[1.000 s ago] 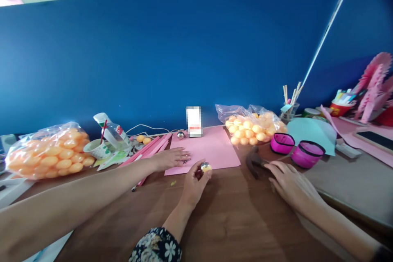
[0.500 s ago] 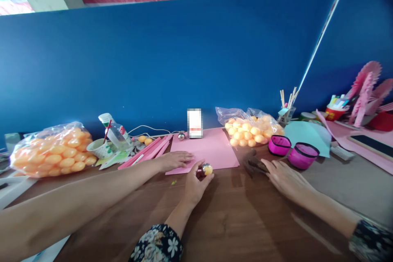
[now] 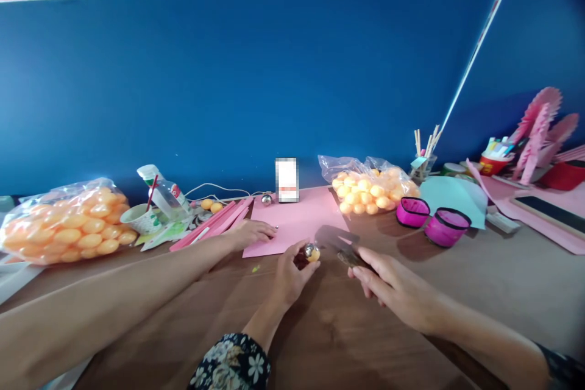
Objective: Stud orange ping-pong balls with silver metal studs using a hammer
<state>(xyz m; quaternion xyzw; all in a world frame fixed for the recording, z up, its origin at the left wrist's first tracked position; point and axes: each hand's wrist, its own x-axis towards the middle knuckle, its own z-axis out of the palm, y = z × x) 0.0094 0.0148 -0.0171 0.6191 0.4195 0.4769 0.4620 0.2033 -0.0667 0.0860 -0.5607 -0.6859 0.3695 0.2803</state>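
Observation:
A small ball [image 3: 312,253], part shiny silver and part orange, is pinched between the thumb and fingers of my left hand [image 3: 292,274], just off the near edge of the pink sheet [image 3: 306,213]. Close to its right, my right hand [image 3: 388,280] grips a dark hand tool [image 3: 345,251] with greyish prongs or blades at its front. Motion smears the tool, and its exact kind cannot be told. Its front end points at the ball, apparently a small gap away. Another person's hand [image 3: 251,233] reaches in from the left and lies on the pink sheet.
A bag of orange balls [image 3: 68,219] stands left, and another bag [image 3: 365,189] sits behind the sheet. Pink strips [image 3: 214,222], a paper cup [image 3: 139,219] and a plastic bottle [image 3: 167,198] are left. Magenta mesh cups [image 3: 448,228] and a phone [image 3: 555,213] lie right.
My right hand has lifted the dark tool and swung it left, close to the ball. My left hand keeps the ball nearly in place. The view has shifted slightly.

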